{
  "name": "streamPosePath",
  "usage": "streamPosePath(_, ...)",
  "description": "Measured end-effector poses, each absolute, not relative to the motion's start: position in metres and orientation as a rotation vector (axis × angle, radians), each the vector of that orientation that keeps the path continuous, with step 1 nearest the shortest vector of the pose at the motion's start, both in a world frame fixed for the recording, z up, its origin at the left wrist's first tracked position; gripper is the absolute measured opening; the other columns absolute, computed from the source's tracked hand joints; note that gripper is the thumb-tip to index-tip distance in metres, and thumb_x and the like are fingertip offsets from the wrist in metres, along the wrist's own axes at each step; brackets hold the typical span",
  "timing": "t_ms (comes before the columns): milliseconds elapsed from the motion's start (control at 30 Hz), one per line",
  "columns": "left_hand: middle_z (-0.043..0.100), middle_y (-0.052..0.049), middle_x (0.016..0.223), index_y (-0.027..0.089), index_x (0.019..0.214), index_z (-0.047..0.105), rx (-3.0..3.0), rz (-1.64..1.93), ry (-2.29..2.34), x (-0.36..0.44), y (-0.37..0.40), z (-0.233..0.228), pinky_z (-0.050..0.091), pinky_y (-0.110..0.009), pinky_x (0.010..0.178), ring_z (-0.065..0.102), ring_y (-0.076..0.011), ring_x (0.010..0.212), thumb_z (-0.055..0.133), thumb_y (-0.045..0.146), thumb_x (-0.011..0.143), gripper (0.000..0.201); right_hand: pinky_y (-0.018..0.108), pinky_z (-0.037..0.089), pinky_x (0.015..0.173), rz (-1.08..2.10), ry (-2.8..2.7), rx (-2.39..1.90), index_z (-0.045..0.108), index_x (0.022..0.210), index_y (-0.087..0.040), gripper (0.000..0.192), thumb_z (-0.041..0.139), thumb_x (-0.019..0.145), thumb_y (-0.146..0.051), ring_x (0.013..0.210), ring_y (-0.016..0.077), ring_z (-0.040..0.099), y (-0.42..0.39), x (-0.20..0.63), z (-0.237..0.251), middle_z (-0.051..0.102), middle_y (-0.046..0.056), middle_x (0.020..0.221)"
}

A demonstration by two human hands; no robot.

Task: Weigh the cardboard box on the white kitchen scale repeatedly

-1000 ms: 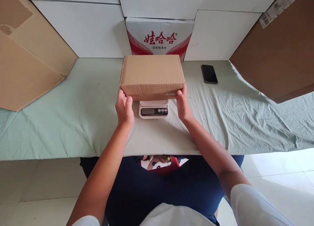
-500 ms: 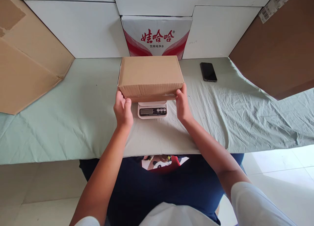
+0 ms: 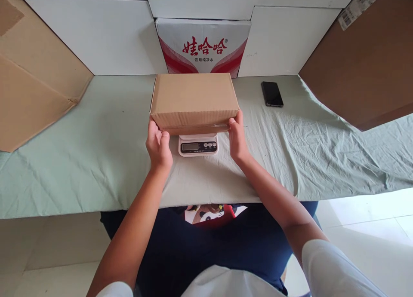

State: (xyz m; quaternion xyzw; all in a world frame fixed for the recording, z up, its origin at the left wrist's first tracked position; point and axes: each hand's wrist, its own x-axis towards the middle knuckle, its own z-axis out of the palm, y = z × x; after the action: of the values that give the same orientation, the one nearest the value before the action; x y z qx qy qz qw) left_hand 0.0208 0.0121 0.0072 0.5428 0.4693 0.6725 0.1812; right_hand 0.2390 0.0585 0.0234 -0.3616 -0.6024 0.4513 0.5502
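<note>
A closed brown cardboard box [image 3: 194, 93] sits over a small white digital kitchen scale [image 3: 198, 152], covering all but the scale's front strip. On that strip I see a dark display and several round buttons; no digits can be read. My left hand [image 3: 158, 145] grips the box's near left corner, thumb in front and fingers at the side. At the near right corner my right hand [image 3: 238, 136] holds the box the same way. Whether the box rests its full weight on the scale, I cannot tell.
A black phone [image 3: 272, 94] lies to the right on the green cloth [image 3: 112, 159]. Behind the box stands a white-and-red carton [image 3: 203, 41] against white boxes. Large brown cardboard panels [image 3: 38, 82] flank the table on both sides.
The whole view has shifted slightly, so everything appears a little farther left. Both hands keep their hold on the cardboard box, which stays over the scale.
</note>
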Motion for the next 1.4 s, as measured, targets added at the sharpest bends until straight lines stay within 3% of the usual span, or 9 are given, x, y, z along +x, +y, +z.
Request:
streamPosePath(400, 0.059, -0.010, 0.150, 0.030, 0.145, 0.054, 1.531, 1.909, 1.279, 0.023, 0.011, 0.008, 0.042, -0.044, 0.121, 0.054, -0.0298, 0.143, 0.055, 0.060, 0.092, 0.062, 0.056, 0.028, 0.134, 1.071, -1.378, -0.850, 0.033, 0.150, -0.048, 0.063, 0.043, 0.091, -0.069, 0.157, 0.0262, 0.032, 0.059, 0.238, 0.022, 0.041, -0.007, 0.163)
streamPosePath(600, 0.050, -0.011, 0.159, 0.027, 0.150, 0.049, 1.540, 1.902, 1.283, 0.023, 0.011, 0.008, 0.034, -0.044, 0.128, 0.044, -0.0307, 0.152, 0.052, 0.065, 0.091, 0.070, 0.057, 0.027, 0.134, 1.049, -1.367, -0.853, 0.033, 0.151, -0.046, 0.064, 0.041, 0.092, -0.069, 0.159, 0.0261, 0.028, 0.061, 0.239, 0.021, 0.037, -0.007, 0.166)
streamPosePath(1067, 0.054, -0.014, 0.156, 0.024, 0.149, 0.049, 1.556, 1.884, 1.264, 0.023, 0.012, 0.009, 0.038, -0.044, 0.125, 0.047, -0.0310, 0.150, 0.052, 0.063, 0.091, 0.070, 0.057, 0.025, 0.135, 1.053, -1.341, -0.797, 0.035, 0.150, -0.046, 0.060, 0.043, 0.093, -0.063, 0.158, 0.0274, 0.031, 0.056, 0.236, 0.023, 0.038, -0.007, 0.165)
streamPosePath(1233, 0.050, -0.011, 0.160, 0.026, 0.153, 0.046, 1.557, 1.868, 1.292, 0.020, 0.013, 0.005, 0.036, -0.044, 0.127, 0.043, -0.0306, 0.153, 0.049, 0.065, 0.092, 0.072, 0.057, 0.027, 0.134, 1.041, -1.352, -0.849, 0.031, 0.152, -0.047, 0.066, 0.042, 0.092, -0.068, 0.158, 0.0263, 0.030, 0.057, 0.237, 0.022, 0.036, -0.007, 0.166)
streamPosePath(1400, 0.036, -0.003, 0.170, 0.032, 0.157, 0.040, 1.521, 1.998, 1.311, 0.006, 0.021, -0.010, 0.026, -0.044, 0.134, 0.026, -0.0275, 0.162, 0.049, 0.065, 0.094, 0.071, 0.062, 0.024, 0.133, 1.039, -1.347, -0.916, 0.017, 0.155, -0.052, 0.068, 0.035, 0.093, -0.072, 0.165, 0.0261, 0.018, 0.064, 0.246, 0.013, 0.022, -0.011, 0.172)
